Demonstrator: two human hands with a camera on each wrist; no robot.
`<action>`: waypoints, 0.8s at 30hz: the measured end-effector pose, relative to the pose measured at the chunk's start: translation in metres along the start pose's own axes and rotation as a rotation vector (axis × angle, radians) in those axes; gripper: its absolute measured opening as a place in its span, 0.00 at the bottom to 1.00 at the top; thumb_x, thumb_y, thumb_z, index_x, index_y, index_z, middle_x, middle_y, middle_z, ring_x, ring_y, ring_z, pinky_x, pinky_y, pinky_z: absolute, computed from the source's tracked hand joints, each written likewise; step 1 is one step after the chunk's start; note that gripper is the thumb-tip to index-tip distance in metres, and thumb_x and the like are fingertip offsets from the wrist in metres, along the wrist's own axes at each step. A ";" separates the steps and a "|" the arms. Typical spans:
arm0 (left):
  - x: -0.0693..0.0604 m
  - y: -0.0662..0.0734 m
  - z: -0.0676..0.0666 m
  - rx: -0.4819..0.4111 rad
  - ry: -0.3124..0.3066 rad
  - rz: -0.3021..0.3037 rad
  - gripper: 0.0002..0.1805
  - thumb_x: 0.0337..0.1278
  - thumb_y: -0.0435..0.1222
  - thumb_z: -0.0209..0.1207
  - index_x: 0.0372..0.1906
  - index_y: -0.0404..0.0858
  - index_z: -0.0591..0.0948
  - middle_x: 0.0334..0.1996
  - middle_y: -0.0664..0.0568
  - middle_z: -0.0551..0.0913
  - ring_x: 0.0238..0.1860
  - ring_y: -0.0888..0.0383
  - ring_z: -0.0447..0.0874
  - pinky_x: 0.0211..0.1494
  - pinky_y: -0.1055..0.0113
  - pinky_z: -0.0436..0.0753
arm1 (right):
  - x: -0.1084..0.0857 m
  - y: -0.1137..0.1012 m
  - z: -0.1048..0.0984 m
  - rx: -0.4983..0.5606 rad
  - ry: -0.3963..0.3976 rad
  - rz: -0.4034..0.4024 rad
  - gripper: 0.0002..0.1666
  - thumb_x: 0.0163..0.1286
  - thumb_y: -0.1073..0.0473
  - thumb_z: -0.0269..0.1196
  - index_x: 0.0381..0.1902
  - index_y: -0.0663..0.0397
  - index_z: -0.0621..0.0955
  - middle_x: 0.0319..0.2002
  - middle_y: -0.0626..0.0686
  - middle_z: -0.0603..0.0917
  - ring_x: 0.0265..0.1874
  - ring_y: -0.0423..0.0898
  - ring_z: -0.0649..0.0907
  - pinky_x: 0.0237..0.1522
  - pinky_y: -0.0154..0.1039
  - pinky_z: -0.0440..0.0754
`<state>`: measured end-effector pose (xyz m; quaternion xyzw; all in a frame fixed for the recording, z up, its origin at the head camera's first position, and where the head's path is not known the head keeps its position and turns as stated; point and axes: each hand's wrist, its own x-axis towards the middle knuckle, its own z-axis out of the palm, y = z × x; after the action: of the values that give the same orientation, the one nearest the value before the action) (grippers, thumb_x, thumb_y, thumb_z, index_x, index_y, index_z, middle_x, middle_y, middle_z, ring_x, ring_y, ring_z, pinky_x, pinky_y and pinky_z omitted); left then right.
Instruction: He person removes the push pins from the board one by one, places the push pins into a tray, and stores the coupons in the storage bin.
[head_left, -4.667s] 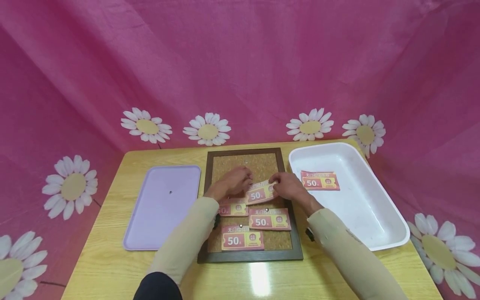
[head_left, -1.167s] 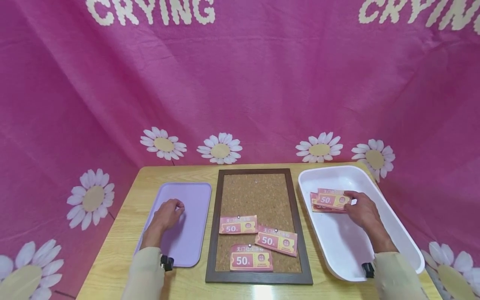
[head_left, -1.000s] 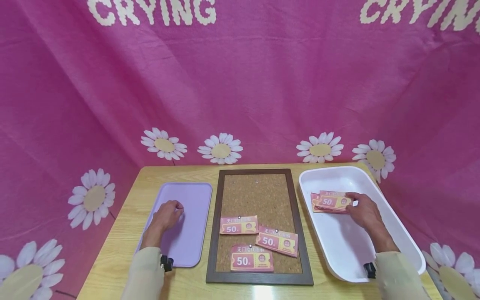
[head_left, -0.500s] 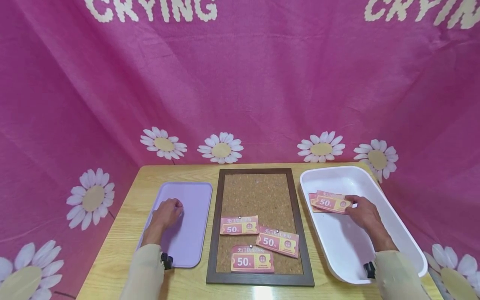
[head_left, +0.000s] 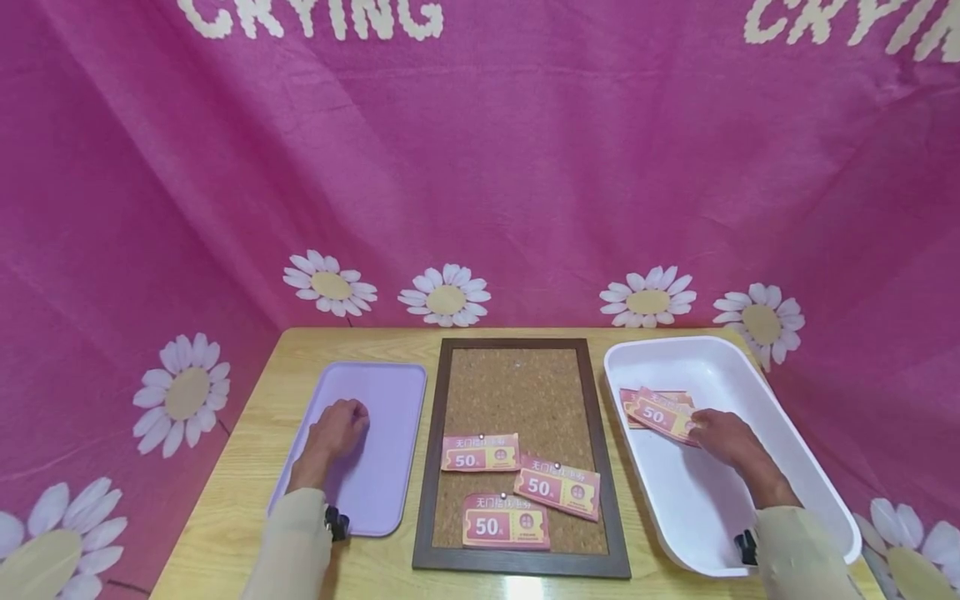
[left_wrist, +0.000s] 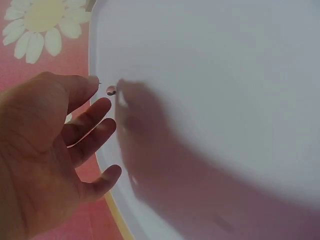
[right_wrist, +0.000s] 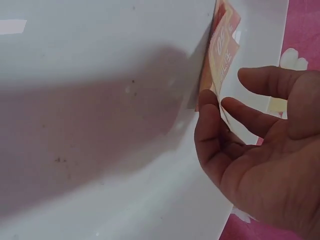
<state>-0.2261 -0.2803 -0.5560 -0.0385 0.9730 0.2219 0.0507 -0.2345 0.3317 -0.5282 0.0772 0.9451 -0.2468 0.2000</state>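
Observation:
Inside the white basin point(head_left: 735, 500) on the right, my right hand point(head_left: 735, 446) holds the corner of a red-and-yellow coupon point(head_left: 660, 414) printed "50". In the right wrist view the fingers pinch the coupon point(right_wrist: 225, 50) at its near end. More coupon paper lies under it in the basin. My left hand point(head_left: 333, 433) is over the purple tray point(head_left: 393, 450), fingers loosely bent and apart. A small shiny thumbtack point(left_wrist: 111, 90) shows just beyond the fingertips in the left wrist view; whether it is touched cannot be told.
Between tray and basin lies a brown-framed corkboard point(head_left: 521, 392). Tacks fix three coupons on its lower half: an upper left coupon point(head_left: 480, 458), a right coupon point(head_left: 558, 492) and a bottom coupon point(head_left: 504, 527). Behind the wooden table point(head_left: 360, 340) hangs a pink curtain point(head_left: 525, 167).
Since the earliest frame, a coupon left the corkboard for the basin and my hands parted. Lately the held coupon has turned, its right end toward me; my left hand hardly moves.

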 end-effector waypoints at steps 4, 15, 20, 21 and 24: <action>-0.003 -0.001 0.004 0.002 -0.004 -0.014 0.08 0.61 0.38 0.55 0.41 0.39 0.80 0.45 0.43 0.79 0.50 0.44 0.76 0.52 0.41 0.72 | 0.000 0.003 0.003 0.028 -0.045 0.050 0.37 0.67 0.51 0.52 0.66 0.73 0.63 0.62 0.77 0.65 0.50 0.66 0.72 0.54 0.61 0.70; -0.005 -0.003 0.008 0.040 0.007 -0.005 0.07 0.62 0.38 0.56 0.40 0.41 0.80 0.49 0.41 0.76 0.54 0.41 0.72 0.51 0.38 0.71 | -0.001 0.005 0.006 -0.007 -0.037 0.003 0.35 0.66 0.52 0.52 0.63 0.72 0.66 0.57 0.76 0.70 0.46 0.63 0.74 0.48 0.56 0.72; -0.004 -0.006 0.010 0.057 0.020 0.011 0.07 0.63 0.39 0.56 0.40 0.41 0.80 0.50 0.42 0.75 0.55 0.41 0.71 0.50 0.38 0.71 | -0.002 0.007 0.005 -0.026 -0.007 -0.005 0.32 0.66 0.52 0.52 0.62 0.70 0.68 0.54 0.75 0.72 0.42 0.61 0.75 0.43 0.52 0.73; -0.005 -0.006 0.010 0.055 0.022 0.009 0.07 0.63 0.39 0.55 0.41 0.41 0.80 0.50 0.42 0.75 0.55 0.41 0.71 0.50 0.38 0.71 | -0.002 0.007 0.005 -0.024 -0.006 -0.002 0.32 0.66 0.52 0.51 0.62 0.69 0.69 0.54 0.75 0.72 0.42 0.61 0.75 0.42 0.51 0.73; -0.005 -0.007 0.011 0.043 0.023 0.003 0.09 0.62 0.39 0.55 0.42 0.41 0.81 0.50 0.41 0.75 0.55 0.41 0.71 0.50 0.38 0.70 | -0.002 0.008 0.005 -0.028 0.001 -0.010 0.31 0.66 0.52 0.51 0.61 0.69 0.69 0.52 0.74 0.73 0.41 0.60 0.75 0.40 0.48 0.72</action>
<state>-0.2194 -0.2815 -0.5680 -0.0387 0.9781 0.2004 0.0400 -0.2287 0.3357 -0.5351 0.0699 0.9489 -0.2344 0.1994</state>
